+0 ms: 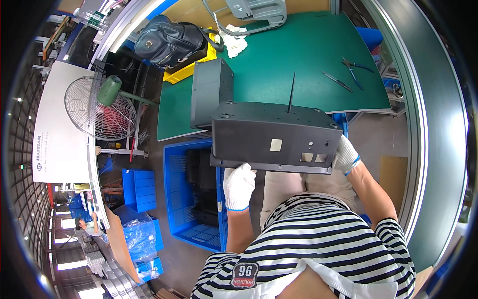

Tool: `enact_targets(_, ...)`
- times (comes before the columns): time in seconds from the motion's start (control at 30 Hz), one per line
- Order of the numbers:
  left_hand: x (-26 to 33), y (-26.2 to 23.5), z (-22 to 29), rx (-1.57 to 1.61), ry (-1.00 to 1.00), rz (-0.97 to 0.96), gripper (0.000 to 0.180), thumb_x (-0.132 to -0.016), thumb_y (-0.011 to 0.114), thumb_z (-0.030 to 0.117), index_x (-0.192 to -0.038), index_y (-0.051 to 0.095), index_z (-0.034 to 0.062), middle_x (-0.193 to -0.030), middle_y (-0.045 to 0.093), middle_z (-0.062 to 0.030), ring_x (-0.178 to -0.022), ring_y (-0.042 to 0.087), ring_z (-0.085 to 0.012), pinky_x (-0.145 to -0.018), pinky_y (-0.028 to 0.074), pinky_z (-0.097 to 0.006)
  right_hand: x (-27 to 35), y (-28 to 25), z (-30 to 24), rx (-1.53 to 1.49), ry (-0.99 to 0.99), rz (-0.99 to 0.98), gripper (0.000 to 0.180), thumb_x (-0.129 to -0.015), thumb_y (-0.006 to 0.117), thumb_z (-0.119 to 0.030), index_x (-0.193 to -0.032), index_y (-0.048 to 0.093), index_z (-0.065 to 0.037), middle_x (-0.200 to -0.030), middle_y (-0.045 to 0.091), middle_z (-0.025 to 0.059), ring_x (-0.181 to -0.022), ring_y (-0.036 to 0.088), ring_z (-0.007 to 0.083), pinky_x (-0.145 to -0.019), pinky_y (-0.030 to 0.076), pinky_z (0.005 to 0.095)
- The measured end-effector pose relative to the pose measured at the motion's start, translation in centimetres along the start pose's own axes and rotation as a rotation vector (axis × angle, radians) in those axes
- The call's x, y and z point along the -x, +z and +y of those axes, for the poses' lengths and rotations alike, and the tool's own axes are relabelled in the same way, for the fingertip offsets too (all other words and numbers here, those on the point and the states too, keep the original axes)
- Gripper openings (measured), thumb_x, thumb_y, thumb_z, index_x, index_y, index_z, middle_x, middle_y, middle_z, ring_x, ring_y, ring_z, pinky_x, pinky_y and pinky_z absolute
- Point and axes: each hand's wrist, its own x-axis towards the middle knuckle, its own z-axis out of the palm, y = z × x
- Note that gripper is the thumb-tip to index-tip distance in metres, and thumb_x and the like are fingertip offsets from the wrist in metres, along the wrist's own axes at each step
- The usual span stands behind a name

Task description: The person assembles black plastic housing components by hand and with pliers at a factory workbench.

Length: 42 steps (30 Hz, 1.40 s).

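Head view, read from left to right: a blue crate [191,199] stands on the floor beside the person's left knee, with dark parts lying in it. Just right of it, the left hand [239,185], in a white glove, is clamped on the lower front edge of a black metal housing [276,137], near its left end. The housing is held in the air between the person's lap and the near edge of the green table [308,55], its long axis running left to right. The right hand [344,155], also gloved, grips the housing's right end, fingers wrapped around the corner. A second black housing [211,89] stands on the table just behind the held one.
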Motion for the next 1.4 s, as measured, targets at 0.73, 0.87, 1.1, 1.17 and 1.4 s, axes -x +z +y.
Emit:
enact_targets(0.73,-0.2,1.1,-0.7,0.96,-0.194,-0.161,0.054,-0.094,0.06,0.047,-0.13,0.057,0.0065,-0.13,0.061,-0.0115,-0.12,0.058,-0.0286,-0.103,0.047,-0.049,-0.2,-4.8,2.7,0.011,-0.397,-0.099,0.034,-0.1,0.056,-0.032,-0.123,0.059,-0.007,-0.112,0.066,0.0077,-0.096,0.066,0.0198,-0.082,0.057,0.0334)
enact_targets(0.87,-0.1,1.2,-0.8,0.994,-0.242,-0.177,0.043,-0.094,0.06,0.039,-0.119,0.062,0.0025,-0.115,0.067,-0.0106,-0.106,0.066,-0.0258,-0.092,0.054,-0.045,0.7,-3.9,2.6,0.002,-0.368,-0.085,0.035,-0.1,0.056,-0.033,-0.124,0.058,-0.007,-0.11,0.066,0.008,-0.094,0.067,0.0211,-0.08,0.058,0.0346)
enact_targets(1.1,-0.3,0.0,-1.8,1.121,-0.308,-0.278,0.039,-0.095,0.059,0.036,-0.113,0.063,0.0022,-0.103,0.068,-0.0106,-0.083,0.069,-0.0222,-0.069,0.06,-0.033,0.2,-5.2,3.0,0.088,-0.391,-0.057,0.035,-0.101,0.055,-0.033,-0.123,0.059,-0.006,-0.108,0.066,0.0079,-0.094,0.067,0.0213,-0.08,0.058,0.0345)
enact_targets(1.17,0.0,0.1,-1.9,1.081,-0.279,-0.19,0.039,-0.095,0.058,0.037,-0.113,0.063,0.0028,-0.102,0.068,-0.0099,-0.084,0.068,-0.0223,-0.071,0.06,-0.034,0.0,-5.7,3.1,0.104,-0.397,-0.062,0.035,-0.101,0.055,-0.033,-0.123,0.059,-0.006,-0.109,0.066,0.0075,-0.095,0.067,0.0207,-0.081,0.058,0.0343)
enact_targets(1.4,0.4,0.3,-1.9,0.87,-0.175,-0.022,0.041,-0.094,0.058,0.043,-0.115,0.066,0.0081,-0.113,0.069,-0.0061,-0.101,0.067,-0.0224,-0.085,0.057,-0.037,1.1,-5.0,3.3,0.235,-0.406,-0.048,0.035,-0.102,0.052,-0.034,-0.124,0.059,-0.008,-0.112,0.065,0.0064,-0.098,0.065,0.0183,-0.083,0.056,0.0317)
